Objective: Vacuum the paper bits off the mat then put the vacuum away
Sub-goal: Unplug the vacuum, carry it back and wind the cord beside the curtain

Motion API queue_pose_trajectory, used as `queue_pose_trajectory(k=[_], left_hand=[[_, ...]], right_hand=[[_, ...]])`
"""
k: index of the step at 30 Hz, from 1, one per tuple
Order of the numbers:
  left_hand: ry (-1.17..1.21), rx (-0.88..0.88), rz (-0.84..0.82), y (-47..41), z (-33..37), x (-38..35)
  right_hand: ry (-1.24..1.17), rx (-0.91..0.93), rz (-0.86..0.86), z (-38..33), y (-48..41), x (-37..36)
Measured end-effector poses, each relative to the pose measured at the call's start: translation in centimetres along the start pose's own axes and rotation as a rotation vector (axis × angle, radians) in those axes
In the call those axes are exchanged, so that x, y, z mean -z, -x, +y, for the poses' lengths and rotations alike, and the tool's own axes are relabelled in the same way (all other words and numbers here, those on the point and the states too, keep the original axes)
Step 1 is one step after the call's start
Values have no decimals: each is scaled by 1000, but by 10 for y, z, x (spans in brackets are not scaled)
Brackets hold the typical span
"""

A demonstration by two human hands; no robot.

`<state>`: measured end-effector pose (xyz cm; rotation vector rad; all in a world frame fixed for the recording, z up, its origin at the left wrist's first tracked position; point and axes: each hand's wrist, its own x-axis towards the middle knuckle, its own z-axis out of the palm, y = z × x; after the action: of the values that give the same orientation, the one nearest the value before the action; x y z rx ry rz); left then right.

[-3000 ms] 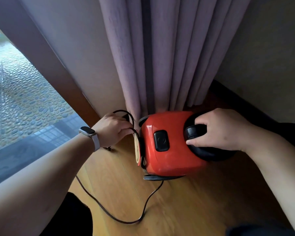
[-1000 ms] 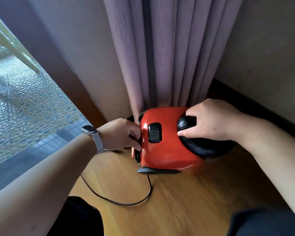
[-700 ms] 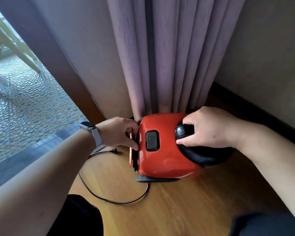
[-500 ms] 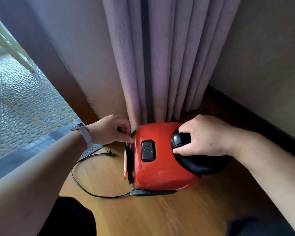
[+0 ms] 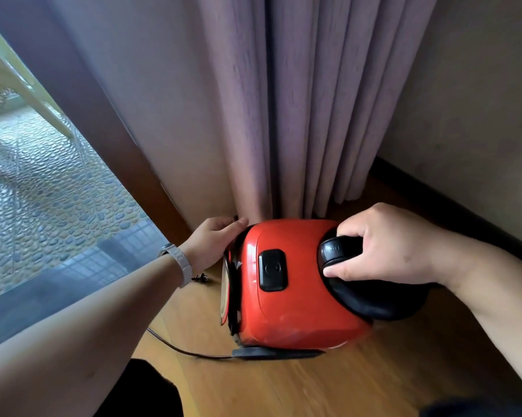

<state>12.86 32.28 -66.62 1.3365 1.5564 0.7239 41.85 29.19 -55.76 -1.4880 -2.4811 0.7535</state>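
Note:
A red vacuum cleaner (image 5: 295, 308) with a black switch on top stands on the wooden floor in front of the curtain. My right hand (image 5: 386, 245) grips its black handle (image 5: 341, 249). My left hand (image 5: 214, 239) is at the vacuum's upper left end, fingers curled over the black power cord wound there. The cord (image 5: 175, 346) trails in a short loop on the floor under my left forearm, and its plug (image 5: 200, 277) lies beside my wrist. No mat or paper bits are in view.
A mauve curtain (image 5: 307, 103) hangs right behind the vacuum. A glass door with a dark wooden frame (image 5: 124, 152) runs along the left. A wall with a dark skirting board (image 5: 452, 203) closes the right side. Wooden floor (image 5: 344, 383) stretches in front.
The loose cord loop on the floor has grown shorter as it winds onto the vacuum's left end. My left hand has moved up to the top of that end. My right hand stays on the handle.

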Motion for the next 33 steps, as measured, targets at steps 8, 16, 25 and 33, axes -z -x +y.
queue_pose_trajectory(k=[8, 16, 25, 33], left_hand=[[-287, -145, 160, 1, 14, -14], [-247, 86, 215, -9, -8, 1], [-153, 167, 98, -4, -26, -10], [-514, -95, -132, 9, -14, -22]], right_hand=[[94, 77, -39, -9, -4, -11], [-84, 20, 24, 4, -6, -1], [-219, -147, 281, 33, -11, 8], [17, -287, 360, 43, -17, 6]])
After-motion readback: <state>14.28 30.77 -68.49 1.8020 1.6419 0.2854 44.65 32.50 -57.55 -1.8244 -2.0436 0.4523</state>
